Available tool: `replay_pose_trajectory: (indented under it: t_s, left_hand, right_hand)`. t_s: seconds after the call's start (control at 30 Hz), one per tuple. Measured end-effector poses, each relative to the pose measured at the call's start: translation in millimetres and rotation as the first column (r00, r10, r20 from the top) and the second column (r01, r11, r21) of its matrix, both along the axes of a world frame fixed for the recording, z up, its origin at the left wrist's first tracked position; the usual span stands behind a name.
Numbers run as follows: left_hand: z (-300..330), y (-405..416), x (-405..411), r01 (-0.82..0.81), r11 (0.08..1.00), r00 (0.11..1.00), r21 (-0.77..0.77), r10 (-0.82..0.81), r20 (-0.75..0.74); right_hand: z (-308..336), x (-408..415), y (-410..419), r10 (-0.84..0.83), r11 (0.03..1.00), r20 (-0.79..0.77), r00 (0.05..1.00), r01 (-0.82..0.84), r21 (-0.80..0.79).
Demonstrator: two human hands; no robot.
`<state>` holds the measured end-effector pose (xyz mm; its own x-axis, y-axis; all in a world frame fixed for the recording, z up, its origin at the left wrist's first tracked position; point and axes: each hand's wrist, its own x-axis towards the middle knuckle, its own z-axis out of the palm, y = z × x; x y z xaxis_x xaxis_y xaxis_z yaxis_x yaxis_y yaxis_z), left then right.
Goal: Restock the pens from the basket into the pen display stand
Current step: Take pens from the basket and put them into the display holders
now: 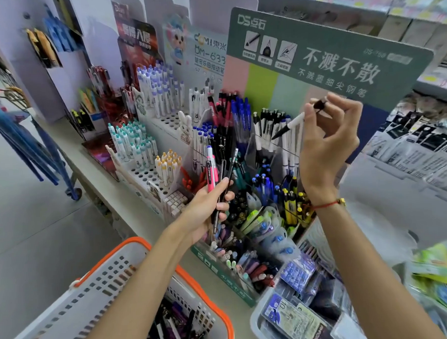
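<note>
My left hand [208, 208] grips a small bunch of pens [213, 174], one pink and the others dark, held upright in front of the pen display stand [220, 267]. My right hand [328, 140] pinches a white pen with a black tip [290, 126] by its dark upper end, tip slanting down-left over a row of similar white pens [269, 124] at the stand's back. The white basket with an orange rim [99, 282] sits at lower left, more pens [177, 328] lying in its bottom.
Other pen racks [150, 136] stand to the left on the counter. A green header card [325, 54] rises behind the stand. A grey bin of packaged refills [296, 316] sits at lower right. A blue trolley [34, 150] is on the floor, left.
</note>
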<state>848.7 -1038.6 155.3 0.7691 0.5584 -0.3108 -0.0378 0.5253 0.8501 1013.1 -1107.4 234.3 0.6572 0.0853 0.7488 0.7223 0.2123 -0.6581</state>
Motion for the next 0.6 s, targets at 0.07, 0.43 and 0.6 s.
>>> replay_pose_trajectory:
  t_s: [0.07, 0.43, 0.6]
  left_hand:
    - [-1.1, 1.1, 0.6, -0.004, 1.0, 1.0, 0.01, 0.003, 0.006]
    - [-0.1, 3.1, -4.5, 0.053, 0.996, 0.998, 0.078, -0.055, 0.024]
    - [1.8, 4.5, -4.4, 0.049, 0.997, 0.998, 0.065, -0.052, 0.041]
  right_hand:
    - [1.9, 9.6, 7.9, -0.014, 0.997, 0.048, 0.999, 0.018, -0.072]
    - [-1.3, 36.3, 41.0, -0.05, 0.717, 0.373, 0.926, 0.294, -0.632]
    - [2.7, 32.1, 45.6, -0.031, 0.486, 0.407, 0.913, 0.369, -0.792]
